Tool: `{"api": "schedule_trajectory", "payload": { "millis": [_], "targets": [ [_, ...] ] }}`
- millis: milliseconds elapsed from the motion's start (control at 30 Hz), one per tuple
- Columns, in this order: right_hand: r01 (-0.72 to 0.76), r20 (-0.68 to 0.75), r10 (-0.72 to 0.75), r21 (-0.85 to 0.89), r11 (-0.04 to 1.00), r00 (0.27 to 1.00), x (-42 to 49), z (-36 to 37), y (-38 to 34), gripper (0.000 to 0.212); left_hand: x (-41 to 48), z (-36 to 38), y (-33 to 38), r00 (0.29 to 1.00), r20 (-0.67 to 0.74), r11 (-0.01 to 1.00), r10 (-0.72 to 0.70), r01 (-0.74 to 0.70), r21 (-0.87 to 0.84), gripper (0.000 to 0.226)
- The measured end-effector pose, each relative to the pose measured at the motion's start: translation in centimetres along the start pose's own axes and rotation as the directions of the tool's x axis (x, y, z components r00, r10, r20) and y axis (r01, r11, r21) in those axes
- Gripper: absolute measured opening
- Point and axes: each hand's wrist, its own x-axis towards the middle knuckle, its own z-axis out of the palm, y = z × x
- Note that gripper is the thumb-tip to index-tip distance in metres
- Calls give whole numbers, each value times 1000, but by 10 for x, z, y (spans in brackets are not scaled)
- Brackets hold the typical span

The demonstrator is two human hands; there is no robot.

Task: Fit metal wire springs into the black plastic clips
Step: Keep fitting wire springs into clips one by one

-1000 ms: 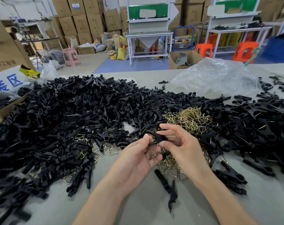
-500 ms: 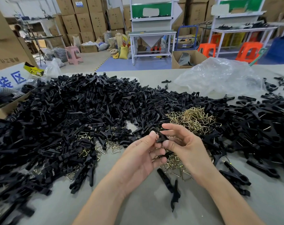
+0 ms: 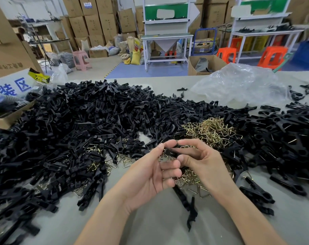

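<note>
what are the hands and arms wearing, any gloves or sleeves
Nothing is worn. The left hand and right hand are bare, with no gloves, rings or watch showing. Both forearms are bare down to the picture's bottom edge, so no sleeves are in view.

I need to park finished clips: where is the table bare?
Bare table at the near edge, outside the left hand and outside the right hand; also a far strip between clip pile and bag. Crowded: that pile, the springs, and loose clips between the arms.
</note>
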Motion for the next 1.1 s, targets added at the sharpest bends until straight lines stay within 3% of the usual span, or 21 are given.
{"api": "schedule_trajectory", "payload": {
  "millis": [100, 233, 333, 500, 633, 733, 900, 1100],
  "targets": [
    [-20, -30, 20, 12, 1000, 999, 0, 1, 2, 17, 0, 3, -2, 1000, 25, 980, -12, 17, -201, 34],
    [-44, -51, 47, 47, 998, 998, 1, 1, 2, 19, 2, 7, -7, 999, 23, 905, 24, -12, -425, 28],
    [-81, -25, 85, 146, 986, 996, 2, 3, 3, 20, 5, 9, -10, 996, 8, 907, 89, -78, -414, 33],
    [-150, 58, 139, 352, 924, 989, 3, 1, 7, 16, 6, 12, -14, 987, 10, 936, 162, -151, -318, 19],
    [-88, 43, 79, 282, 955, 996, 3, -1, 6, 7, 2, 11, -11, 992, 38, 949, 123, -107, -296, 26],
    [-81, 30, 76, 196, 977, 997, 4, -5, 7, 18, 0, 10, -10, 996, 43, 944, 83, -64, -324, 28],
    [-80, 24, 78, 111, 991, 997, 5, -6, 8, 10, 4, 9, -14, 999, 21, 911, 44, -31, -412, 25],
    [-75, 28, 73, 81, 994, 997, 5, -6, 7, 16, 7, 5, -16, 999, -12, 924, 39, -41, -380, 25]
  ]
}}
